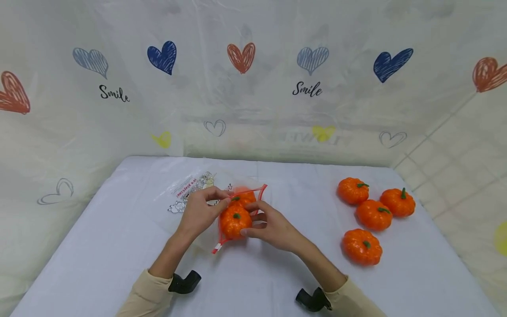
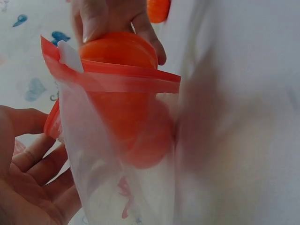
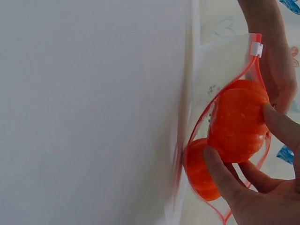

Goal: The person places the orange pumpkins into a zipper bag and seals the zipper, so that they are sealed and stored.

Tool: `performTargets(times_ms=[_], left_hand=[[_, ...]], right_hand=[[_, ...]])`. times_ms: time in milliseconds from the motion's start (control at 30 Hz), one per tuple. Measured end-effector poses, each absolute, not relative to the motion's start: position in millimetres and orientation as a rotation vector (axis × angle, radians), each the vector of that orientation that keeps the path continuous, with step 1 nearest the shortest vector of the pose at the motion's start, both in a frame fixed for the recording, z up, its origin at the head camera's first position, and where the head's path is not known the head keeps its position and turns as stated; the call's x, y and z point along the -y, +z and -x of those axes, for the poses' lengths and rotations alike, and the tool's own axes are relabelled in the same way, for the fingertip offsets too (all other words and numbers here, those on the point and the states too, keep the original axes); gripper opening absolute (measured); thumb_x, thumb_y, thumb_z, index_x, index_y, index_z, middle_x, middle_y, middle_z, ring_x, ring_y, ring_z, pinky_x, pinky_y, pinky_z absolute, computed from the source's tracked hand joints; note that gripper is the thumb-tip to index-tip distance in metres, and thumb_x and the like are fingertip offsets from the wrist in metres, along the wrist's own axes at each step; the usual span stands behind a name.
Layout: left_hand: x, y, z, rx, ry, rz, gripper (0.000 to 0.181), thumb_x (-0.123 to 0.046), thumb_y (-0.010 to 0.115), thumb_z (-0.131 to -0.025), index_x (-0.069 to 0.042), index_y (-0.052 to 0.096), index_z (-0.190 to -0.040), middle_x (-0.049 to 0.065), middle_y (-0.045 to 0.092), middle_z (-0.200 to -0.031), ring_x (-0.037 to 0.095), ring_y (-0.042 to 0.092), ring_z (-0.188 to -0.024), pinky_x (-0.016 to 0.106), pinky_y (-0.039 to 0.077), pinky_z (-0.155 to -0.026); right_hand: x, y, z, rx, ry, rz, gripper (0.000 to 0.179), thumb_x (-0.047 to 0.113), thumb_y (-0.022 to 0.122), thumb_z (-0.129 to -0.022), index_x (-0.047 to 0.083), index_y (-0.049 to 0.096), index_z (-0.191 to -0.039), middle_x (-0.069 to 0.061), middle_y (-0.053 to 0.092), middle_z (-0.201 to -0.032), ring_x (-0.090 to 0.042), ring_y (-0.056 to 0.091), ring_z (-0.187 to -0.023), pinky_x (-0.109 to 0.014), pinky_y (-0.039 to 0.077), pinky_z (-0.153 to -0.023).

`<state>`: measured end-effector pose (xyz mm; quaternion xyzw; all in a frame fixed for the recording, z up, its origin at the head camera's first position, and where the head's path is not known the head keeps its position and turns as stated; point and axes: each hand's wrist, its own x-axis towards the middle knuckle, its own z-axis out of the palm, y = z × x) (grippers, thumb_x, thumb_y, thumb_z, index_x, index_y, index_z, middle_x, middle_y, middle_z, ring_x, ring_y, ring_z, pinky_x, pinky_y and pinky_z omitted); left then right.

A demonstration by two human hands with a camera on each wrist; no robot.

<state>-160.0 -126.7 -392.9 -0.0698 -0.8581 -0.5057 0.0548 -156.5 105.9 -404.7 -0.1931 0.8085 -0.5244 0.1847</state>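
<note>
A clear zip bag with a red zip edge and printed cartoon figures lies with its mouth spread. My left hand pinches the far-left part of the red edge between thumb and finger. Thumb and fingers of my right hand grip a small orange toy pumpkin with a green stem. That pumpkin sits partly inside the bag's mouth, its top still above the red edge in the left wrist view. Beside it, a second pumpkin shows within the opening. A white slider sits at one end of the zip.
Several more orange pumpkins are grouped on the right of the white-covered table. Behind the table hangs a pale sheet printed with hearts and "Smile". Black wrist-camera mounts stick out near both sleeves.
</note>
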Motion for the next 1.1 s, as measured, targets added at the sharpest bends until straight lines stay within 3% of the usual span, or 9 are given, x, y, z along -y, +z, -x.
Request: performTargets(times_ms=[667,1100], left_hand=[[124.8,-392.7,158.3,2.608,-1.538,0.233,0.011,-0.021,0.073,-0.097,-0.015,0.079,-0.104,0.002,0.078,-0.121,0.023,0.069,-0.115,0.042,0.063,-0.094],[126.1,-392.8,156.9,2.604,-1.513,0.225,0.013,-0.023,0.072,-0.098,-0.015,0.078,-0.107,0.001,0.078,-0.120,0.022,0.069,-0.113,0.041,0.062,-0.093]], right_hand=[[-94.6,-409.1,157.1,-2.533,-1.301,0.589,0.055,0.023,0.087,-0.086,0.009,0.064,-0.133,-0.008,0.069,-0.120,-0.028,0.069,-0.103,-0.034,0.063,-0.085],[-87.4,-412.1,157.5,-2.519,-1.320,0.470,0.059,0.025,0.088,-0.085,0.007,0.059,-0.133,-0.011,0.066,-0.114,-0.023,0.063,-0.095,-0.029,0.060,-0.074]])
